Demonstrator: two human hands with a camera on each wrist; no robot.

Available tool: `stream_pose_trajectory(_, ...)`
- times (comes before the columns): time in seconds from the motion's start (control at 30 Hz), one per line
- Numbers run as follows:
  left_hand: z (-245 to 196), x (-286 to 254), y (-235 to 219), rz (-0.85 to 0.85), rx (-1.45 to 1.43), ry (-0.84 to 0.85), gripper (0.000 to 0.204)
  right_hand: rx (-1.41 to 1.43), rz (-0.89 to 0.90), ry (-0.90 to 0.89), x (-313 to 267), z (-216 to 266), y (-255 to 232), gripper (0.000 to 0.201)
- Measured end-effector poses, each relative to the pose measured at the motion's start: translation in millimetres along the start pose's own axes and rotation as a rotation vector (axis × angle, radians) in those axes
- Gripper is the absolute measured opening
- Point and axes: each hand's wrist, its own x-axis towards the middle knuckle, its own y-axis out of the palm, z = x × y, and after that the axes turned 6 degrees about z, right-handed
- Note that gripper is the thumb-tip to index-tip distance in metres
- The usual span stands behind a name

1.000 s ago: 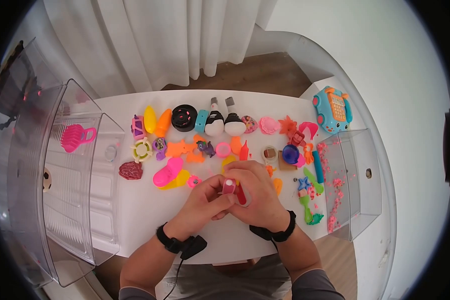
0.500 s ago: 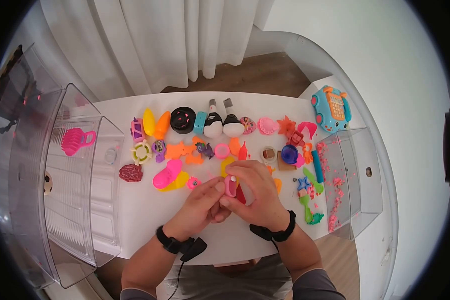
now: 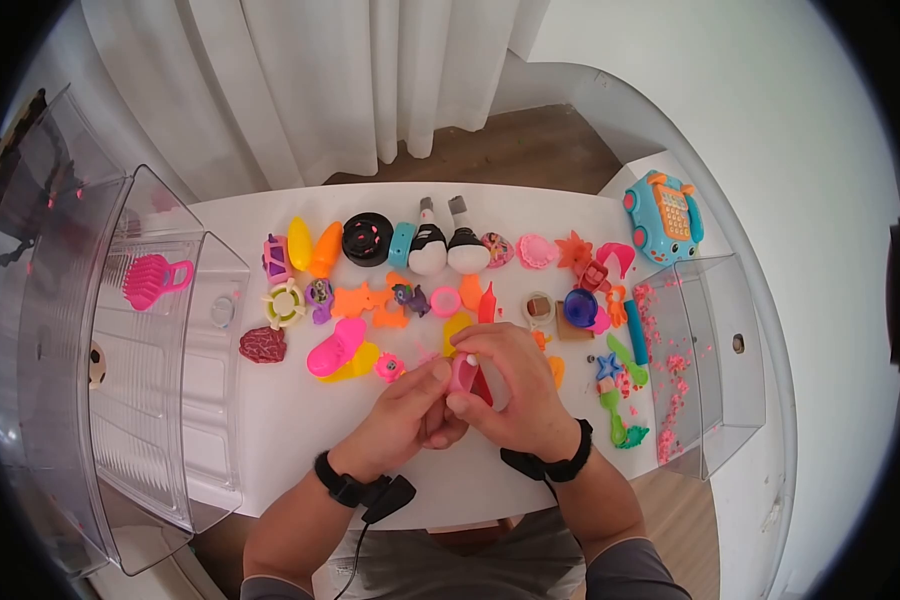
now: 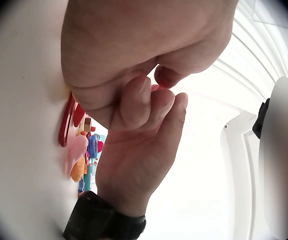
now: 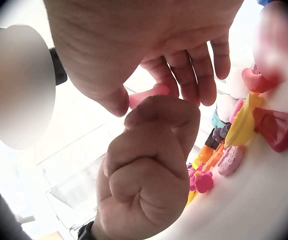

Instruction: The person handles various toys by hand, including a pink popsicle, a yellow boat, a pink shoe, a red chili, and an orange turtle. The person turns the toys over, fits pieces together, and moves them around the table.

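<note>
A small pink toy piece [image 3: 461, 372] is pinched between the two hands just above the near middle of the white counter [image 3: 300, 420]. The left hand [image 3: 407, 415] is curled, with its thumb pressed against the piece; the right hand [image 3: 515, 385] is wrapped over it, thumb and fingertips closed on its upper end.

The piece could be dropped if the pinch of either hand were loosened, since so little of it is gripped. A slip would likely send it among the crowded toys just beyond, where the red piece [image 3: 482, 388] under the right hand or the pink flower [image 3: 389, 366] could be knocked.

Most of the pink piece is covered by fingers, so its shape cannot be made out. In the left wrist view only a sliver shows. The red piece is largely hidden beneath the right palm.
</note>
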Motion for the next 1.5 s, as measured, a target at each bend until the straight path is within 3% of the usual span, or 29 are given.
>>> stream_pose_trajectory(0.77,-5,-2,-2,0.014,-0.057,0.001,0.034,0.107,-0.051,-0.028,3,3,-1,0.047)
stream_pose_trajectory(0.9,-3,-2,-4,-0.002,-0.007,0.034,0.042,0.125,-0.021,0.016,2,6,-4,0.049)
stream_pose_trajectory(1.1,-10,-3,0,0.036,-0.167,-0.023,0.043,0.141,-0.008,-0.027,4,5,-4,0.052)
stream_pose_trajectory(1.27,-3,-4,-12,0.027,-0.069,0.087,0.025,0.132,0.013,0.021,1,5,-2,0.054)
stream_pose_trajectory(1.5,-6,-5,-9,0.026,-0.037,0.062,0.026,0.142,0.021,0.007,2,7,-1,0.052)
